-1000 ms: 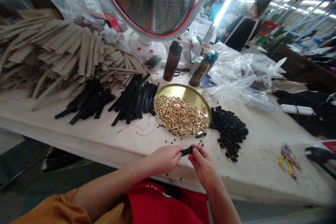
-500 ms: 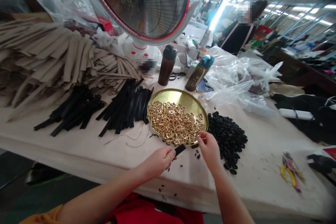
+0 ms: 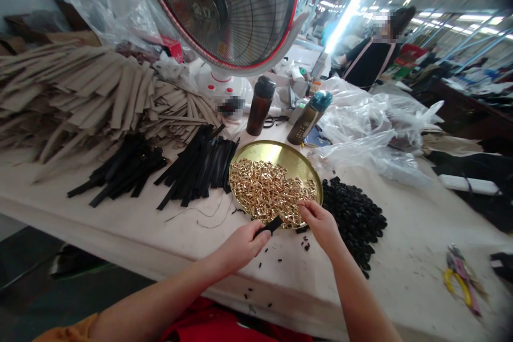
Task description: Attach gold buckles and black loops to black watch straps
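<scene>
My left hand (image 3: 239,246) is closed around a short black strap piece (image 3: 272,224) whose end sticks out toward the gold tray. A round gold tray (image 3: 280,154) holds a heap of small gold metal buckles (image 3: 266,191). My right hand (image 3: 320,223) reaches over the tray's near rim, fingertips pinched among the buckles. Whether it holds one I cannot make out. A pile of small black pieces (image 3: 355,216) lies just right of the tray.
Black strips (image 3: 200,165) and tan strips (image 3: 88,96) lie in heaps to the left. A large fan (image 3: 236,5), two bottles (image 3: 260,97) and plastic bags (image 3: 372,123) stand behind. Pliers (image 3: 460,278) lie far right. Another person (image 3: 371,53) works beyond the table.
My hands came apart: the right hand left the black strap piece and went forward to the tray of buckles. The left hand kept the piece and moved slightly toward the tray.
</scene>
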Available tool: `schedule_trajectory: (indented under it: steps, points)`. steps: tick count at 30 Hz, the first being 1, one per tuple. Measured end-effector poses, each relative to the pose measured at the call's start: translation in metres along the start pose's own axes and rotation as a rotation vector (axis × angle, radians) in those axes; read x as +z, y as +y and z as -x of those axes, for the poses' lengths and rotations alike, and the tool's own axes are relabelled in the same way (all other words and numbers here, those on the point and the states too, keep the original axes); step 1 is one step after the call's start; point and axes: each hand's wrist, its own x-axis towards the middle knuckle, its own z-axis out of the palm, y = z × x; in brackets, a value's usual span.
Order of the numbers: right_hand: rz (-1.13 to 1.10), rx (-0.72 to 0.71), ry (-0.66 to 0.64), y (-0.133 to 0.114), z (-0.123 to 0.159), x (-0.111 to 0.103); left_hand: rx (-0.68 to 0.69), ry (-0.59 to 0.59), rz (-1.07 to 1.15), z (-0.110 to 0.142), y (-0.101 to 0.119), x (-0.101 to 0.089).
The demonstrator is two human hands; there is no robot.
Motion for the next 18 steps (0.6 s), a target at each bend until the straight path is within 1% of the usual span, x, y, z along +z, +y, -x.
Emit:
schedule_trajectory:
  steps: [3, 4, 5, 8, 12, 15, 18]
  points:
    - [-0.453, 0.076, -0.133, -0.027, 0.032, 0.005, 0.074, 0.064, -0.008, 0.002, 0.011, -0.001]
    - [-0.563, 0.092, -0.163, -0.035, 0.043, 0.008, 0.091, 0.066, -0.002, 0.003, 0.013, -0.001]
    - [-0.621, 0.097, -0.181, -0.043, 0.052, 0.01, 0.102, 0.062, 0.005, 0.004, 0.015, 0.0]
    - [-0.7, 0.117, -0.176, -0.059, 0.072, 0.017, 0.116, 0.052, 0.021, 0.009, 0.016, 0.006]
    - [-0.868, 0.234, -0.111, -0.068, 0.085, 0.023, 0.131, 0.075, 0.099, 0.018, 0.013, 0.012]
    - [-0.987, 0.259, -0.151, -0.072, 0.094, 0.027, 0.142, 0.103, 0.126, 0.024, 0.013, 0.013]
    - [-1.023, 0.239, -0.199, -0.076, 0.1, 0.03, 0.143, 0.114, 0.075, 0.03, 0.014, 0.012]
